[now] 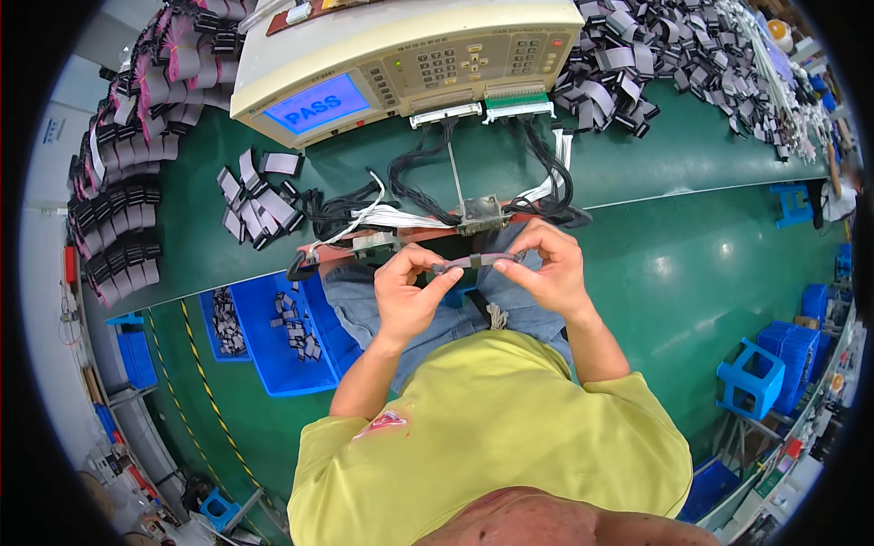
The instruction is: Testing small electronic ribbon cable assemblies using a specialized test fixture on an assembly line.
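Left hand and right hand grip a grey ribbon cable
Each pinches one end; a beige instrument stands on the far side.

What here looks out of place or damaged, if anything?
Nothing looks plainly damaged or spilled. The untidiest spot is the heap of short grey cables right of the beige tester: they lie jumbled, while the cable bundles at far left sit in rows.

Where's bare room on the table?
Bare green tabletop lies right of the black and white wires, nearer than the grey ribbon cable heap, and between pink-and-grey cable stacks and the small grey pile. Crowded: before the beige tester.
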{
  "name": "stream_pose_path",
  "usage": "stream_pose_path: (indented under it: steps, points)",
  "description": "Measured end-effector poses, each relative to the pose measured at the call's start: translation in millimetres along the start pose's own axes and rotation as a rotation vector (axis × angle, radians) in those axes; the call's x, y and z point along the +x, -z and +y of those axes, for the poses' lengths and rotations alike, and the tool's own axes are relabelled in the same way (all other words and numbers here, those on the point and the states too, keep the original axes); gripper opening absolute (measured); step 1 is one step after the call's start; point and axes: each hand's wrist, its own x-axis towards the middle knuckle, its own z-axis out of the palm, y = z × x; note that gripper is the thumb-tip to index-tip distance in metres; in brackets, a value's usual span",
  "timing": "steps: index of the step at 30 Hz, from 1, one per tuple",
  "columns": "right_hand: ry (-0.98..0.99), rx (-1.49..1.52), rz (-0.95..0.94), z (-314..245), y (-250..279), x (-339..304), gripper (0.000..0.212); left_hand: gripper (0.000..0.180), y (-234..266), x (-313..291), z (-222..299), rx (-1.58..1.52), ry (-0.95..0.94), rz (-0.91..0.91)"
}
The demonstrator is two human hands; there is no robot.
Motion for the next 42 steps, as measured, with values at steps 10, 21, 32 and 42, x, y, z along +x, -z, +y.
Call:
stream_pose_path:
  steps: [10, 21, 32, 42]
  points:
    - [0.179, -0.282, 0.160, -2, -13, -5, 0.025, 0.024, 1, 4, -1, 0.331, -0.125, -0.049]
    - [0.104, -0.273, 0.319, 9, -22, -16, 0.031, 0.029, -7, -1, -7, 0.442, -0.220, 0.040]
    - [0.159, -0.271, 0.368, 9, -30, 0, 0.028, 0.032, -4, -1, -5, 0.477, -0.336, 0.116]
    - [0.187, -0.311, 0.390, 9, -32, 2, 0.028, 0.032, -4, 1, -6, 0.464, -0.333, 0.111]
